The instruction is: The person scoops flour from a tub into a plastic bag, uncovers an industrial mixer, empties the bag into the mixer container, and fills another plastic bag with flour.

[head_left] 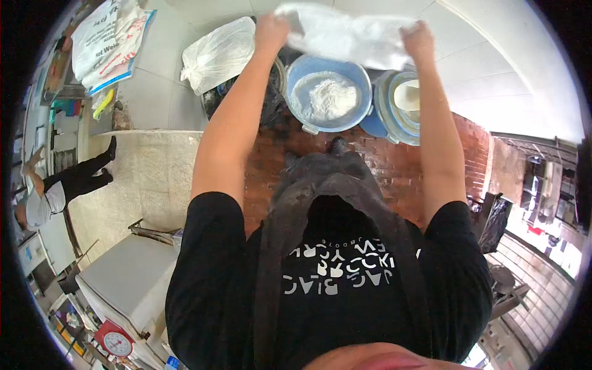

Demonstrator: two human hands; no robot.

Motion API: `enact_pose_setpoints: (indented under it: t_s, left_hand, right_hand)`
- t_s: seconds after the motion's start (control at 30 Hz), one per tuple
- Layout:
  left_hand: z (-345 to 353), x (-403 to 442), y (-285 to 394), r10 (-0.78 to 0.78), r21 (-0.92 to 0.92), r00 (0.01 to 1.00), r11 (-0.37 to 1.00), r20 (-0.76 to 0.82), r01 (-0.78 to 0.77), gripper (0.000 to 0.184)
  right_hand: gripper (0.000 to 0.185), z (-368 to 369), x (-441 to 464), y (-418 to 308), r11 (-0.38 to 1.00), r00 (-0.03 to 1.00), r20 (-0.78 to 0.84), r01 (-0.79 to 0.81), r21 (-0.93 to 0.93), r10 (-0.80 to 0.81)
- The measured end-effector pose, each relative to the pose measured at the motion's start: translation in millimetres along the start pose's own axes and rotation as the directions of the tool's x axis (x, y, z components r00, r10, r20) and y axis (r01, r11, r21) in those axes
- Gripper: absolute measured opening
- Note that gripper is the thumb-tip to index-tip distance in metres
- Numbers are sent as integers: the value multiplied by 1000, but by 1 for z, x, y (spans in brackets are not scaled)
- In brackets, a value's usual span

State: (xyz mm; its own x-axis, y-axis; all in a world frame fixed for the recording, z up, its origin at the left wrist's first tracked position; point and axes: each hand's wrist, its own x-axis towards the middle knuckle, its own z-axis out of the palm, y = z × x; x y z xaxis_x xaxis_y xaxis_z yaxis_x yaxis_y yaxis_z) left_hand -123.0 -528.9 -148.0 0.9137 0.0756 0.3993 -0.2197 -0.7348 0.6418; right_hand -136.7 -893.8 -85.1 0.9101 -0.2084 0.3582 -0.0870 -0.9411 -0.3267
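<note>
Stretched between my two hands is a white cloth or bag (351, 38), raised above the far side of a blue bucket. My left hand (272, 32) grips one end, and my right hand (419, 42) is closed on the other end. Below it, the blue bucket (295, 111) holds a heap of white powder (333, 97). A second blue tub (387, 105) stands to the right of the bucket, with a pale round bowl or scoop (407, 95) in it, partly hidden by my right arm.
A tied white plastic bag (219, 54) sits left of the bucket beside black bags. A printed sack (111, 43) lies at the upper left. Another person (52, 191) is at the far left. A red scale (115, 340) and a white-topped unit (126, 280) stand at the lower left.
</note>
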Motion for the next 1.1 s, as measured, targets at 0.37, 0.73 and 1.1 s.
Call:
enact_pose_setpoints:
  t_s: [0.37, 0.73, 1.1]
  left_hand:
    - [172, -135, -8, -107, 181, 567, 981, 817, -76, 48]
    - [166, -12, 181, -187, -276, 982, 946, -34, 171, 33]
    - [232, -154, 78, -466, -126, 792, 826, 394, 549, 41]
  right_hand:
    - [61, 106, -101, 157, 969, 617, 761, -9, -245, 198]
    - [31, 25, 46, 160, 976, 987, -141, 101, 193, -74]
    - [76, 140, -78, 156, 879, 726, 555, 146, 453, -407]
